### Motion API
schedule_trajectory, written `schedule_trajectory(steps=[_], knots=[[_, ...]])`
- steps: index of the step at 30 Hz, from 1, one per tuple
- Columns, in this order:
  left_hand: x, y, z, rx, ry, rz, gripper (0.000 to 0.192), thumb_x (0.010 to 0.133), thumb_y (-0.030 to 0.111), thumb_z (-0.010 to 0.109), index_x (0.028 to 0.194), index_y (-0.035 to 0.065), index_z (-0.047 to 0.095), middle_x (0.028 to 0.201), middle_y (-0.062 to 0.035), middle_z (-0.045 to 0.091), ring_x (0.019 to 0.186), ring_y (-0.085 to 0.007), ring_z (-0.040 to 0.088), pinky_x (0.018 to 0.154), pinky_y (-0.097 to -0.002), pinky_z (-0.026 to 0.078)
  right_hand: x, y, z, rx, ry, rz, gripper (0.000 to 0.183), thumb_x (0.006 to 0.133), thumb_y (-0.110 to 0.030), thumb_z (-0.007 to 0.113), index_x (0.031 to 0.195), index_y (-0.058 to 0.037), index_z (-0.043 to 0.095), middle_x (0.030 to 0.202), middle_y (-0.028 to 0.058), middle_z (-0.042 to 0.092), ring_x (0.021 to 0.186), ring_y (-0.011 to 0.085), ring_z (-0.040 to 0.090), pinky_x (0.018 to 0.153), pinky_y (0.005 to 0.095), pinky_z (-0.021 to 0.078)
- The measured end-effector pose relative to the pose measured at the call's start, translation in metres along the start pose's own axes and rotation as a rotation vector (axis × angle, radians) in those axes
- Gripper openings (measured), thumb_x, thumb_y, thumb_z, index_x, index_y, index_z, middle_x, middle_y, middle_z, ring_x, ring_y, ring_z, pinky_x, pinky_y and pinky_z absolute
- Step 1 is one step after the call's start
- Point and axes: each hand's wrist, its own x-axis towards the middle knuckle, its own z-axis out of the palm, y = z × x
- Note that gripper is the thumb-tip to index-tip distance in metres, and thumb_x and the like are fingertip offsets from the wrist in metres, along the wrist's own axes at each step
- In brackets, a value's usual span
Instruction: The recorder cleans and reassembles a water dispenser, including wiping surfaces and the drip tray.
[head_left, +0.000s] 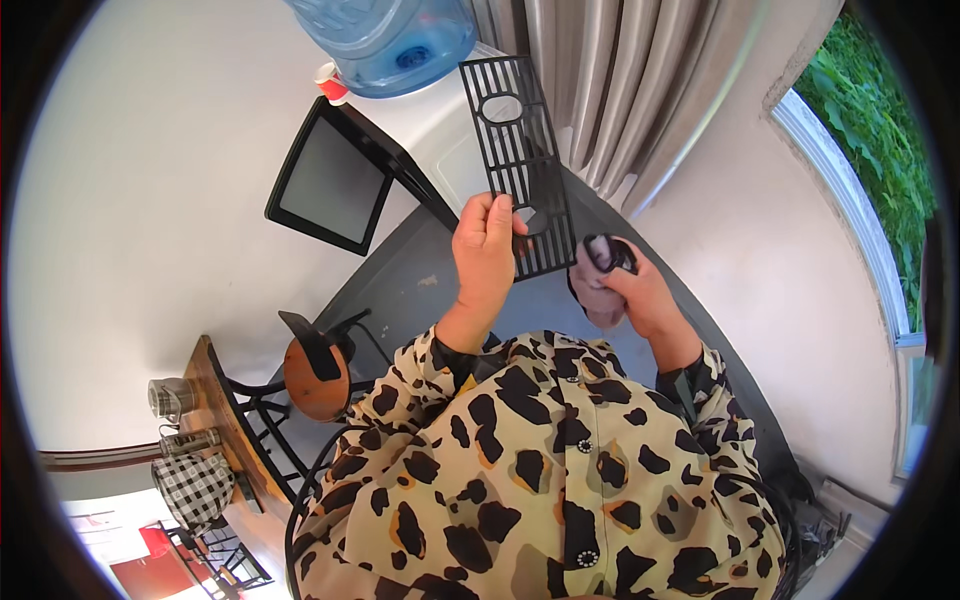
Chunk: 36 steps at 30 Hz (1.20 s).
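In my left hand (486, 244) is a long black slatted grille (517, 169) with two rounded openings. I grip it by its left edge near the lower opening, thumb on top, and it is held up at a tilt. My right hand (649, 289) holds a bunched greyish-pink cloth (600, 300) with a black rim or band at its top. That hand is close to the grille's lower right corner; whether the cloth touches it I cannot tell. Behind the grille stands a white appliance, apparently a water dispenser (442, 154), with a large blue water bottle (397, 45) on top.
A black-framed panel (334, 187) sticks out left of the dispenser. Beside the bottle is a red-and-white paper cup (330, 81). A stool (319, 382) and a wooden table (225, 405) with a glass jug (171, 397) are leftward. Curtains (622, 90) hang behind; a window (862, 187) lies right.
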Motion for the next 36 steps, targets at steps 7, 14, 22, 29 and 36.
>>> schedule_trajectory(steps=[7, 14, 22, 29, 36], knots=[[-0.008, 0.005, 0.005, -0.025, -0.101, -0.024, 0.016, 0.097, 0.017, 0.052, 0.098, 0.0016, 0.055, 0.075, -0.0041, 0.061, 0.059, -0.0101, 0.056, 0.054, -0.0225, 0.044, 0.003, 0.014, 0.029, 0.092, 0.219, -0.122, 0.031, 0.077, -0.012, 0.07, 0.103, -0.0023, 0.057, 0.085, 0.0011, 0.059, 0.071, 0.0097, 0.053, 0.064, 0.0234, 0.0447], [-0.01, 0.011, -0.008, 0.033, -0.287, -0.146, 0.015, 0.093, 0.013, 0.057, 0.103, 0.0012, 0.056, 0.089, -0.0089, 0.067, 0.077, -0.0132, 0.064, 0.063, -0.0248, 0.054, 0.01, 0.001, 0.006, 0.083, 0.291, -0.149, 0.03, 0.073, -0.004, 0.065, 0.102, -0.0027, 0.06, 0.09, 0.0026, 0.063, 0.078, 0.012, 0.06, 0.072, 0.0252, 0.0485], [-0.01, 0.013, -0.022, 0.031, -0.222, -0.098, 0.019, 0.092, 0.013, 0.058, 0.106, -0.0007, 0.06, 0.092, -0.009, 0.066, 0.077, -0.0129, 0.062, 0.061, -0.0249, 0.053, 0.011, 0.002, 0.004, 0.115, 0.251, -0.076, 0.035, 0.074, -0.006, 0.069, 0.107, -0.0026, 0.059, 0.092, 0.0037, 0.063, 0.078, 0.0127, 0.06, 0.071, 0.0261, 0.0488], [-0.014, 0.02, -0.025, -0.218, -0.417, -0.158, 0.092, 0.085, 0.029, 0.07, 0.147, 0.0042, 0.007, 0.135, -0.0196, 0.04, 0.118, -0.0283, 0.049, 0.095, -0.0435, 0.045, 0.002, -0.019, 0.024, -0.873, 0.4, -0.736, 0.044, 0.063, 0.004, 0.066, 0.105, -0.0073, 0.061, 0.094, 0.0092, 0.062, 0.08, 0.0231, 0.061, 0.07, 0.0301, 0.0482], [-0.013, 0.014, -0.021, -0.524, -0.324, -0.262, 0.036, 0.093, 0.012, 0.051, 0.126, 0.0006, 0.048, 0.121, -0.0125, 0.058, 0.116, -0.0284, 0.055, 0.097, -0.0456, 0.046, -0.004, -0.019, 0.042, -1.314, 0.059, -1.099, 0.049, 0.056, -0.002, 0.074, 0.103, -0.0122, 0.064, 0.097, 0.0101, 0.058, 0.077, 0.0294, 0.056, 0.064, 0.0353, 0.0474]])
